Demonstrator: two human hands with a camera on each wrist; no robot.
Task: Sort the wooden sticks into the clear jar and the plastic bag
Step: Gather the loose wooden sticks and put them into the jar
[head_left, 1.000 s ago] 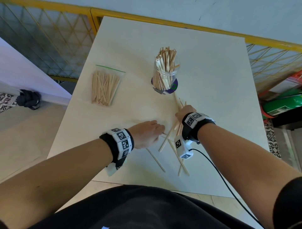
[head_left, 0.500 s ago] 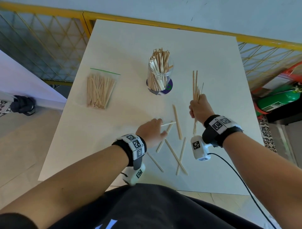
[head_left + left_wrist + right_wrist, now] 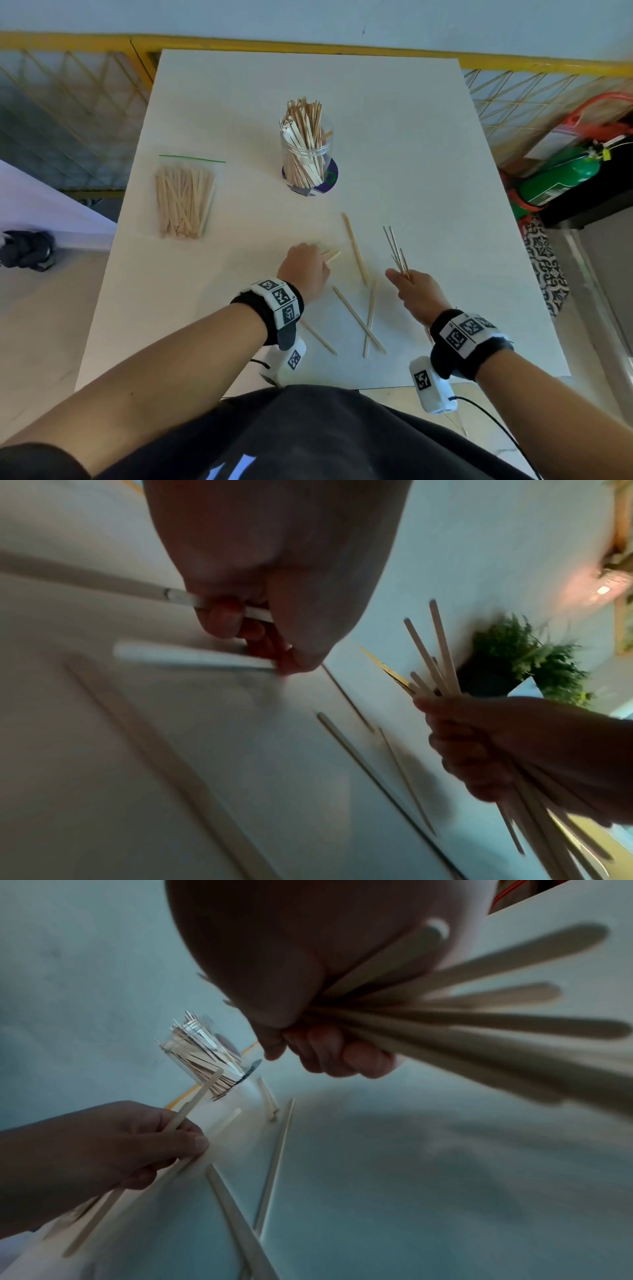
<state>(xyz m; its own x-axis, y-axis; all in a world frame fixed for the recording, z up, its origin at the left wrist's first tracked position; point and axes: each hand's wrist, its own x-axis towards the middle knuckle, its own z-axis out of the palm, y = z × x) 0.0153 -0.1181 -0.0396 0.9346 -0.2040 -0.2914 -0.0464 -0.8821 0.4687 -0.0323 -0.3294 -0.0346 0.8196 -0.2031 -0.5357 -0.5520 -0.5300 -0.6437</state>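
A clear jar (image 3: 306, 156) (image 3: 202, 1060) packed with wooden sticks stands at the table's centre. A plastic bag (image 3: 183, 200) of shorter sticks lies flat at the left. My right hand (image 3: 416, 291) (image 3: 329, 1047) grips a bundle of long sticks (image 3: 395, 251) (image 3: 431, 656) (image 3: 479, 1010) above the table. My left hand (image 3: 303, 265) (image 3: 260, 631) pinches short sticks (image 3: 331, 255) (image 3: 192, 1104) low over the table. Several loose sticks (image 3: 356, 250) lie between and in front of my hands.
The white table (image 3: 394, 137) ends close to my body at its front edge. A yellow railing (image 3: 342, 46) runs behind it. A green cylinder (image 3: 561, 178) lies on the floor at the right.
My right hand has swung down and nearer with its bundle, which now tilts left. My left hand stays over the loose sticks and now pinches short ones.
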